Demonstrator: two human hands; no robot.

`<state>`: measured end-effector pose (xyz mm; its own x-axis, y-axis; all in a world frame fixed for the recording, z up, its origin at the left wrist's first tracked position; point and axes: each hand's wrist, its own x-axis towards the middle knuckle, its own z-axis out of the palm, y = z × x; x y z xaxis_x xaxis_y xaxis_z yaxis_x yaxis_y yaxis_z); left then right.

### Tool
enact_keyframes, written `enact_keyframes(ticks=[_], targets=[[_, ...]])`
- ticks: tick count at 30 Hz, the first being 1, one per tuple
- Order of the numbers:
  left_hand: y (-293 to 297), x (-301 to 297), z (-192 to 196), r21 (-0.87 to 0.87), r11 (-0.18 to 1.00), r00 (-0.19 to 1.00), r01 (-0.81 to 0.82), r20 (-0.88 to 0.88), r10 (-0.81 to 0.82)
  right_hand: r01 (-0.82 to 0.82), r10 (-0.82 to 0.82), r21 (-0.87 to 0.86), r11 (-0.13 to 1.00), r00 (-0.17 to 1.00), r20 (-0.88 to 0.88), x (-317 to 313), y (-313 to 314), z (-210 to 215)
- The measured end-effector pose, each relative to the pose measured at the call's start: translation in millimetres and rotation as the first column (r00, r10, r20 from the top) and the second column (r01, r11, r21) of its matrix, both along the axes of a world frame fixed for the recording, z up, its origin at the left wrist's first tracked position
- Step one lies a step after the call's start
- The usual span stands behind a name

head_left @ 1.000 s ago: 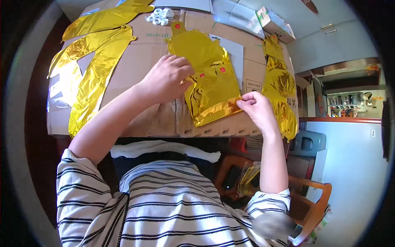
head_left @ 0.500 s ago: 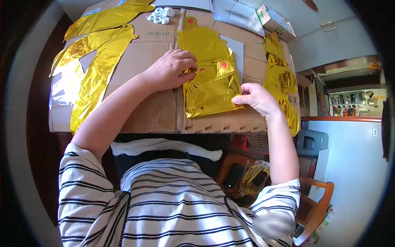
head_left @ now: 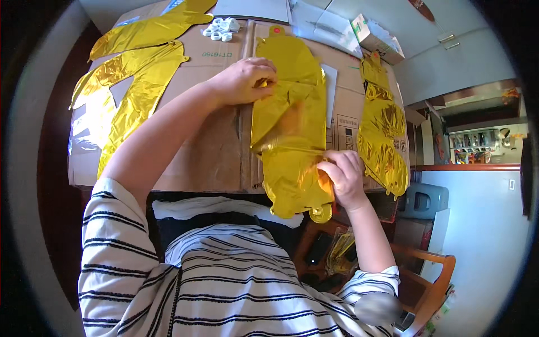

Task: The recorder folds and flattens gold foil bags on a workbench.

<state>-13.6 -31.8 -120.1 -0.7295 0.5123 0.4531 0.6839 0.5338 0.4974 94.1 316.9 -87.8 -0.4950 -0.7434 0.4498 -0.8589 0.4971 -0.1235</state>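
At the front edge of the brown cardboard tabletop (head_left: 208, 154), the right hand (head_left: 345, 175) pinches the right side of a flat, shiny gold foil balloon (head_left: 289, 128); the left hand (head_left: 250, 80) curls at its left edge, grip unclear. Folded short half a second ago, the balloon now overhangs the edge.

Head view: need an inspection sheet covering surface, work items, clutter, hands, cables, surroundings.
Surface: brown printed cardboard, creased.
Work items: shiny gold foil sheet, creased, near end overhanging the cardboard; flat gold foil pieces at left; wrinkled gold foil piece at right.
Clutter: small white rings; white-and-green box.
Hands: left hand at sheet's left edge, grip unclear; right hand pinching its right edge.
Cables: nothing seen.
Surroundings: brown wooden chair at right.
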Motion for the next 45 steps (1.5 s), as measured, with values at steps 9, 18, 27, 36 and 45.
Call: enact_keyframes(ticks=[9,18,27,36,45], targets=[[4,19,9,-0.022,0.984,0.956,-0.177,-0.240,0.167,-0.082,0.089,0.179,0.981,0.996,-0.033,-6,2,21],[30,90,17,-0.206,0.968,0.985,-0.140,-0.125,0.115,0.194,-0.123,-0.179,0.965,0.930,0.346,-46,-4,19],[24,100,11,-0.171,0.966,0.981,-0.192,-0.070,0.183,0.167,-0.179,0.068,0.984,0.944,0.277,-58,-26,13],[11,100,6,-0.214,0.953,0.972,-0.215,-0.139,0.188,0.140,-0.147,0.078,0.987,0.984,0.096,-46,-40,7],[0,99,12,-0.245,0.946,0.976,-0.212,-0.103,0.192,-0.032,-0.006,0.206,0.978,0.983,0.181,-12,-70,-9]])
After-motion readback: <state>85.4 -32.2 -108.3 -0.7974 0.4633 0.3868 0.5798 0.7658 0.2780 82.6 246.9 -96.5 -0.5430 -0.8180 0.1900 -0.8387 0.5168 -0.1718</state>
